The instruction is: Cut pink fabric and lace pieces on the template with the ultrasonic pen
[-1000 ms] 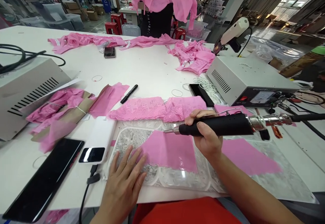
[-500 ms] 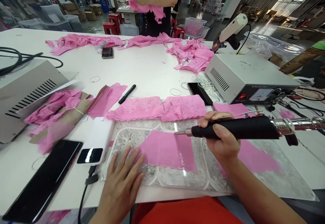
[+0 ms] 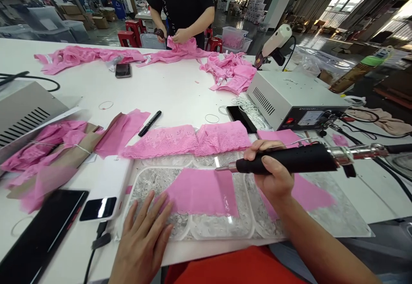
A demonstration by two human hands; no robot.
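Note:
My left hand [image 3: 146,228] lies flat with fingers spread, its fingertips on the left edge of a pink fabric piece [image 3: 202,191]. That piece rests on a clear plastic template [image 3: 222,230] over a marbled board. My right hand [image 3: 273,172] is wrapped round a black handheld tool [image 3: 299,158], whose metal tip points left at the fabric's upper edge. Behind the fabric lies a pink lace strip [image 3: 222,138]. Another pink piece [image 3: 309,193] sits to the right, partly hidden by my right hand and forearm.
A grey control box [image 3: 296,97] stands at right, another box [image 3: 28,112] at left. Phones, a power bank [image 3: 109,176], a marker [image 3: 149,123] and bundled pink fabric [image 3: 54,142] lie around. Across the table a person [image 3: 182,4] handles pink garments.
The view has shifted, so table items appear further left. The person across the table has lowered the pink garment to the tabletop. My hands keep nearly the same pose.

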